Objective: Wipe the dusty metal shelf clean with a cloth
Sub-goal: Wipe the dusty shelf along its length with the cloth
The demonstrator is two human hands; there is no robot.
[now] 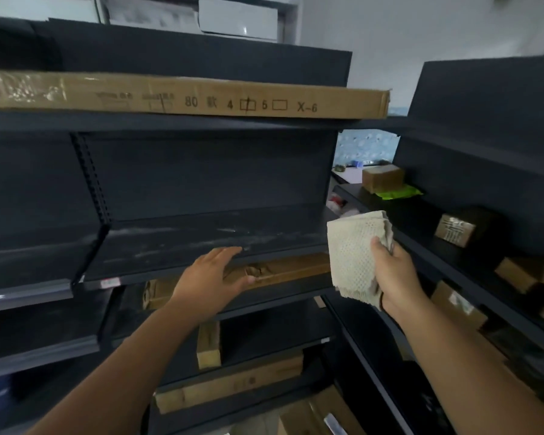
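A dark metal shelf (pixel 182 243) runs across the middle of the view, streaked with pale dust. My left hand (pixel 212 279) hovers at its front edge with the fingers spread and holds nothing. At the shelf's right end my right hand (pixel 390 274) grips a folded beige mesh cloth (pixel 352 255), held upright in the air just off the shelf's corner.
A long cardboard box (pixel 182 95) lies on the shelf above. More long cartons (pixel 283 270) sit on the lower shelves. A second dark rack (pixel 471 171) stands at the right with small boxes (pixel 382 178) on it.
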